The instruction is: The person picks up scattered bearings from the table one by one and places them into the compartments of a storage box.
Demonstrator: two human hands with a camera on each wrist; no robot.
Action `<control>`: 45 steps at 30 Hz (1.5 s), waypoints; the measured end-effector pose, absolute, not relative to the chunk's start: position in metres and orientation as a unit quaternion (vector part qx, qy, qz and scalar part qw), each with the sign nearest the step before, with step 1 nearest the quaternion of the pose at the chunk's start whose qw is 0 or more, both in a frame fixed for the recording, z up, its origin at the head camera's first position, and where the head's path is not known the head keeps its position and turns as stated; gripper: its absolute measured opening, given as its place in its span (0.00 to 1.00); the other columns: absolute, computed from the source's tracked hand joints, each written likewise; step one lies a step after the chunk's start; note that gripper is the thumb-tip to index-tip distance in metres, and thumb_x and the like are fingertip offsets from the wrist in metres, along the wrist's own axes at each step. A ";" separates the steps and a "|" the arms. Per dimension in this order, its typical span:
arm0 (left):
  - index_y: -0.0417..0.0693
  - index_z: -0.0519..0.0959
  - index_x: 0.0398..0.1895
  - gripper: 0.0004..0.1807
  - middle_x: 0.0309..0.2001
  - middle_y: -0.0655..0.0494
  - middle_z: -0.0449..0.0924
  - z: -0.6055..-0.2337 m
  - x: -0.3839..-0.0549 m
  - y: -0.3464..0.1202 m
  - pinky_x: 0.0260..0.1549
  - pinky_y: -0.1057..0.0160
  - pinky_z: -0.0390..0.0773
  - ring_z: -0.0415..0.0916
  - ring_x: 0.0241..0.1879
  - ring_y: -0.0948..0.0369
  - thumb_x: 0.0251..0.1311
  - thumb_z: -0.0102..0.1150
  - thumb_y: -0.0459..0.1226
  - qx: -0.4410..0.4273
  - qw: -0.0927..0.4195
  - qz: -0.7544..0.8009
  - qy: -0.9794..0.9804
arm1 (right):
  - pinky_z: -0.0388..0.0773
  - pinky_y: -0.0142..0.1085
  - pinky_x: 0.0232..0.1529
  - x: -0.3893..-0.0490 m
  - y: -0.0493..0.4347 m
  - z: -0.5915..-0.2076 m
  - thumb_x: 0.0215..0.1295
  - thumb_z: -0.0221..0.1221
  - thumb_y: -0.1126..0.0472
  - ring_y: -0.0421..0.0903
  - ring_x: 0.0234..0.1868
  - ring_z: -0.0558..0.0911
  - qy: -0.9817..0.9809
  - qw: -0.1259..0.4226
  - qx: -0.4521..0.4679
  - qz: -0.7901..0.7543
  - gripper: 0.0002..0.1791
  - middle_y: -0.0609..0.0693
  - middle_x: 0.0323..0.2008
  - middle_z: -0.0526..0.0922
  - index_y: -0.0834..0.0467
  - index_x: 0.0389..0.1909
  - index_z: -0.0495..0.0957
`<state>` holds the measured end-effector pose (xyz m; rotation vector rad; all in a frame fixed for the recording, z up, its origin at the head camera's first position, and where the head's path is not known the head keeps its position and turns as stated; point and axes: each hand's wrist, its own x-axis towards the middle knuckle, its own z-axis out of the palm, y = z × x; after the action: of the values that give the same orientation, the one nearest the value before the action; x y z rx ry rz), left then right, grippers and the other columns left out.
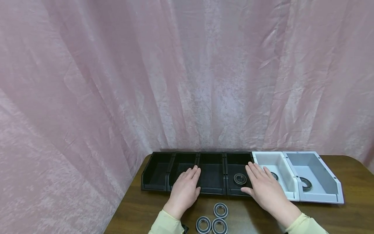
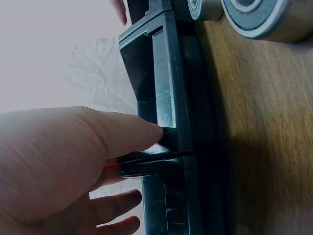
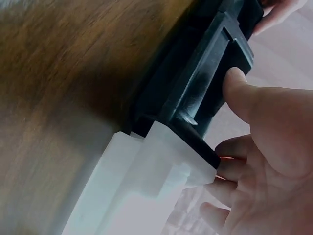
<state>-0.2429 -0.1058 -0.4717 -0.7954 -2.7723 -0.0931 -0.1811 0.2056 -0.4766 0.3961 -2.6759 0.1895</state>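
My left hand (image 1: 184, 188) lies with fingers extended over the second and third of several black bins (image 1: 211, 172). In the left wrist view its thumb (image 2: 132, 131) touches a black bin's front part. My right hand (image 1: 264, 188) reaches over the divider between the rightmost black bin (image 1: 230, 190) and the white bin (image 1: 290, 191). Its fingers are straight, and the thumb (image 3: 236, 81) sits at the black bin's opening in the right wrist view. A ball bearing (image 1: 240, 174) lies inside that black bin, left of the hand. Another bearing (image 1: 274, 176) in the white bin is partly covered by my right hand.
At the row's right end, a pale blue-grey bin (image 1: 321, 195) contains one bearing (image 1: 309, 184). Three bearings (image 1: 220, 203) lie grouped on the wooden table (image 1: 131, 208) before the bins. A pink curtain (image 1: 204, 81) hangs behind the table.
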 end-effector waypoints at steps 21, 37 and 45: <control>0.42 0.75 0.79 0.39 0.79 0.46 0.73 -0.472 -0.243 -0.106 0.74 0.43 0.74 0.74 0.76 0.46 0.68 0.78 0.43 -0.270 0.132 -0.034 -0.953 | 0.71 0.63 0.75 -0.164 0.212 -0.477 0.64 0.78 0.44 0.67 0.74 0.77 -0.964 0.220 0.129 0.073 0.44 0.71 0.72 0.77 0.73 0.69 0.78; 0.43 0.75 0.80 0.39 0.80 0.47 0.72 -0.474 -0.244 -0.107 0.74 0.43 0.73 0.73 0.76 0.46 0.68 0.78 0.42 -0.271 0.124 -0.039 -0.954 | 0.73 0.64 0.73 -0.165 0.218 -0.487 0.60 0.81 0.49 0.68 0.72 0.78 -0.953 0.249 0.143 0.100 0.45 0.71 0.72 0.77 0.74 0.68 0.78; 0.44 0.74 0.80 0.39 0.80 0.47 0.71 -0.473 -0.244 -0.106 0.75 0.42 0.72 0.72 0.77 0.46 0.69 0.77 0.43 -0.265 0.115 -0.037 -0.957 | 0.73 0.63 0.73 -0.164 0.219 -0.486 0.61 0.80 0.49 0.67 0.73 0.78 -0.956 0.234 0.143 0.101 0.44 0.71 0.72 0.77 0.74 0.68 0.78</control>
<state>-0.2441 -0.1055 -0.4728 -0.7766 -2.8038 -0.1075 -0.1644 0.2188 -0.4858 0.3924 -2.6249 0.2762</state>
